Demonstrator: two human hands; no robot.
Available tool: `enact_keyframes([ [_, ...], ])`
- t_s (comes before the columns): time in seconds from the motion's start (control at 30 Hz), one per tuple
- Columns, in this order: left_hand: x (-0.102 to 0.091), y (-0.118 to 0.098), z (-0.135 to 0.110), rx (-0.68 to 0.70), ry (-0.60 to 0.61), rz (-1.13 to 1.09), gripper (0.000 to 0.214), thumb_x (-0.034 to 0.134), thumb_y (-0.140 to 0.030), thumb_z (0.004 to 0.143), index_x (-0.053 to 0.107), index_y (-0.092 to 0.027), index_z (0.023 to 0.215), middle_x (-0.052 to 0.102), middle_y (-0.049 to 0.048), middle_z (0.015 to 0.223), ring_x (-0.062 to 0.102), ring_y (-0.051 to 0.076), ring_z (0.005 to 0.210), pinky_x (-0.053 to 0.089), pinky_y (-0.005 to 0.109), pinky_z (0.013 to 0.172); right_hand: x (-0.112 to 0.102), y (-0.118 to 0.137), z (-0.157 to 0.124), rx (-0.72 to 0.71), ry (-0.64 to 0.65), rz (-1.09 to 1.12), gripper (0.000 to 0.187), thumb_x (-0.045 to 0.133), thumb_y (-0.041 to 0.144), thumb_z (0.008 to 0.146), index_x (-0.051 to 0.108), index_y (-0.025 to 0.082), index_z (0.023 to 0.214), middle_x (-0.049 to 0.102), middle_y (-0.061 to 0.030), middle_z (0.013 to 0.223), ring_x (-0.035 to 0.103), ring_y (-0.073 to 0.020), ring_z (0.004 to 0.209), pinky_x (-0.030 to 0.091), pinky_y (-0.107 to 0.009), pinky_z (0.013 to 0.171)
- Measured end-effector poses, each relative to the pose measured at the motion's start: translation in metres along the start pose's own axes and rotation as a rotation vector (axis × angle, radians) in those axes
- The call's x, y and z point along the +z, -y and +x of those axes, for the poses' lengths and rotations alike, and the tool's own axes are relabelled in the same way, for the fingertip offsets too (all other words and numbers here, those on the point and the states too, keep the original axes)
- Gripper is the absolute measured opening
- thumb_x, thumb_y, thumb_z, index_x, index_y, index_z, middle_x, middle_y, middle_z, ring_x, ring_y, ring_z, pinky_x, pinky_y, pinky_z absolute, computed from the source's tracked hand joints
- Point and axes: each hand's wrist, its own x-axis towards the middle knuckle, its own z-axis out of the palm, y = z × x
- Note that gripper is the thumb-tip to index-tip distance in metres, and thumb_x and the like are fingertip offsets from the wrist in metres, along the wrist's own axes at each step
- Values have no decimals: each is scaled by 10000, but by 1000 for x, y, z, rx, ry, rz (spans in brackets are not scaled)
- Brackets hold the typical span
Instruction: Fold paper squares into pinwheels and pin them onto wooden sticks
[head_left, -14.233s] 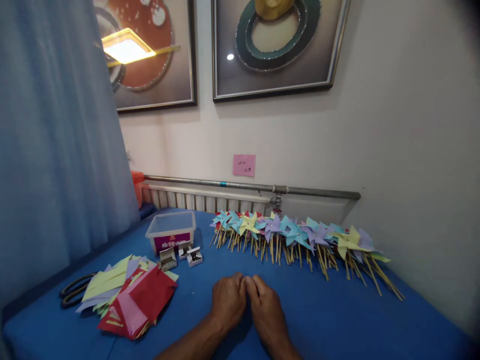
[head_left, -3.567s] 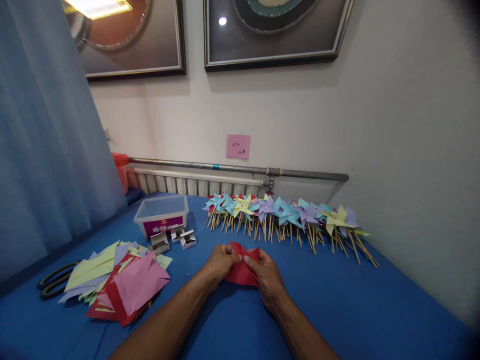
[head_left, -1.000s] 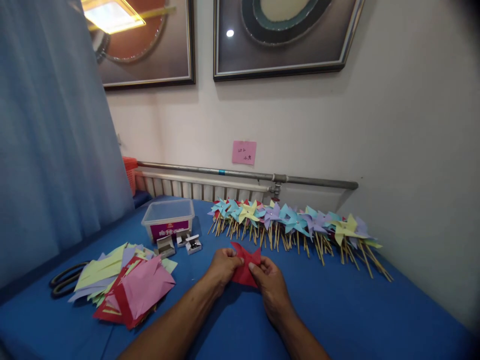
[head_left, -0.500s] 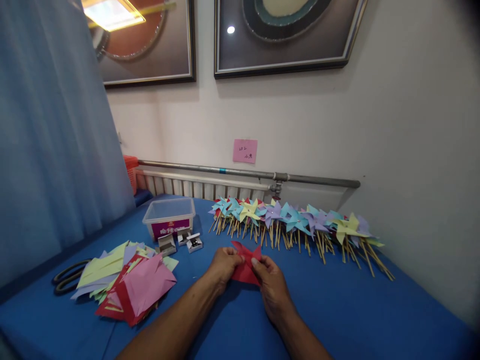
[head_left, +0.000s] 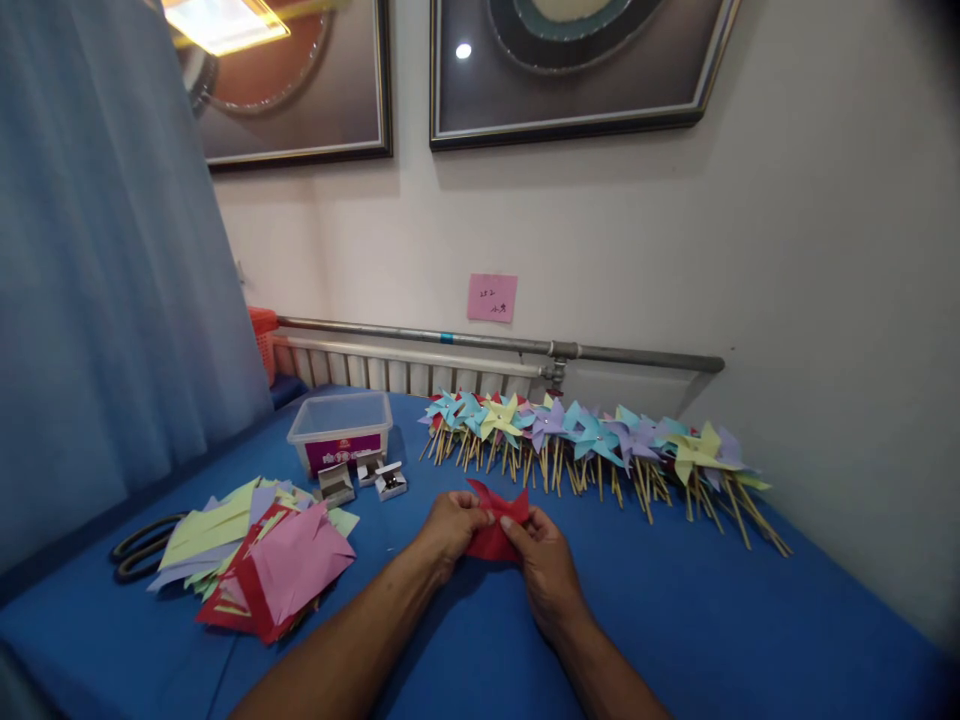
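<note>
Between my two hands is a red paper pinwheel (head_left: 496,540), its corners partly folded in toward the middle. My left hand (head_left: 453,528) pinches it from the left, thumb near the centre. From the right, my right hand (head_left: 546,560) grips it with the thumb pressed on the folded paper. The fingers behind the paper are hidden. Just beyond my hands lies a long row of finished paper pinwheels (head_left: 592,438) on thin sticks, in blue, yellow, purple and red.
Left of my arms is a pile of coloured paper sheets (head_left: 300,560) beside black-handled scissors (head_left: 142,548). Behind it stand a clear plastic tub (head_left: 341,420) and small open boxes (head_left: 391,482), one holding tiny dark pieces. A metal pipe (head_left: 480,340) runs along the wall; a blue curtain (head_left: 112,250) hangs left.
Both hands keep hold of the red pinwheel. The paper has tilted slightly and its folded corners have shifted a little under my thumbs. The view has moved slightly.
</note>
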Motion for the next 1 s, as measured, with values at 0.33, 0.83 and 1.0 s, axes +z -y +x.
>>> enact_keyframes([
  [0.33,-1,3,1,-8,6,11,312,840,-159,525,532,-186,562,563,-42,495,450,82,461,336,224,506,-1,-3,0,-15,-33,-42,440,917,543,646,725,237,897,805,-26,834,746,-250,782,596,-391,794],
  [0.83,-2,2,-1,-34,28,-6,317,864,-186,482,561,-174,575,595,-30,520,481,90,480,353,224,520,0,4,-1,18,-27,-31,467,972,408,572,745,214,931,801,-23,870,706,-209,802,546,-336,804],
  [1.0,-1,4,0,-25,26,14,351,895,-200,501,556,-174,587,586,-37,530,483,88,486,361,227,535,-2,2,0,10,-35,-45,421,931,376,617,748,208,956,804,-25,877,719,-219,816,549,-344,820],
])
